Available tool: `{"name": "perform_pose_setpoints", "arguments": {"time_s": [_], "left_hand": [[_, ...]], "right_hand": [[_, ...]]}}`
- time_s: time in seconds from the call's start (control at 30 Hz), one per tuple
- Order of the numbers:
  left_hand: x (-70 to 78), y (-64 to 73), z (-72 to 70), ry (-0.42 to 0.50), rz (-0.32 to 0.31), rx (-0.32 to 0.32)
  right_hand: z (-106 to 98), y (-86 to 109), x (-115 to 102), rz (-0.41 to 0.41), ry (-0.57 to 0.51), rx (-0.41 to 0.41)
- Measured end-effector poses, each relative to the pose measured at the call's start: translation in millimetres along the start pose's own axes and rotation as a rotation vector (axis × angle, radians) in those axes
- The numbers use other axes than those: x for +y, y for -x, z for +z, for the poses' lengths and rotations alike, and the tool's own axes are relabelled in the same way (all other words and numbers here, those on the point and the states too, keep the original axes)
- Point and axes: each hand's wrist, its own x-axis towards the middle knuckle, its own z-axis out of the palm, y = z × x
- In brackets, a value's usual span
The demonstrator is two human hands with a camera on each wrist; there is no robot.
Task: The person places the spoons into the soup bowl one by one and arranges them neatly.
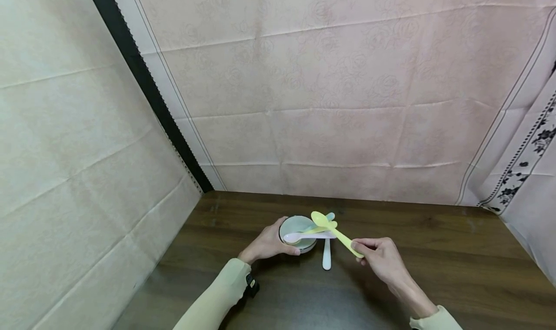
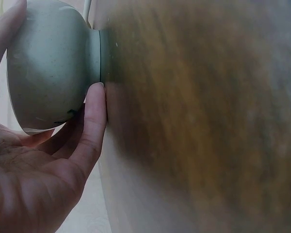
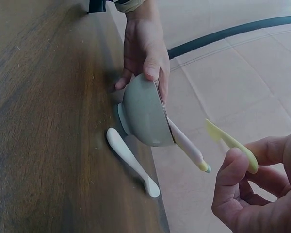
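My left hand [image 1: 270,241] grips a pale green bowl [image 1: 299,222] at its side, thumb in front, fingers round the far side. A lavender spoon [image 1: 312,235] lies in the bowl with its handle sticking out to the right. Beside it, a yellow handle [image 1: 334,225] and a pale blue tip [image 1: 331,216] also project over the rim. My right hand [image 1: 382,258] pinches the handle of another yellow spoon [image 1: 343,239], its head held above those handles. On the table, a whitish-blue spoon [image 3: 131,160] lies right beside the bowl, apart from both hands.
The brown wooden table [image 1: 417,233] carries the bowl and the loose spoon. A pale cloth [image 1: 347,103] hangs behind its far edge, and another pale cloth [image 1: 78,151] hangs on the left. A dark strip [image 1: 143,79] runs between them.
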Motion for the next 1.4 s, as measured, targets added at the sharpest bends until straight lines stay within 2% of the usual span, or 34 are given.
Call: {"name": "perform_pose_setpoints", "arguments": {"time_s": [0.57, 0.77, 1.4], "left_hand": [[-4.2, 2.5, 2.2, 0.016, -0.028, -0.011], [-2.5, 3.2, 1.4, 0.021, -0.016, -0.006], [-0.8, 1.0, 0.5, 0.014, 0.013, 0.000]], "right_hand": [[7, -8.0, 2, 0.002, -0.023, -0.075], [10, -13.5, 2, -0.018, 0.000, -0.096], [21, -22.5, -1, -0.009, 0.013, -0.081]]}}
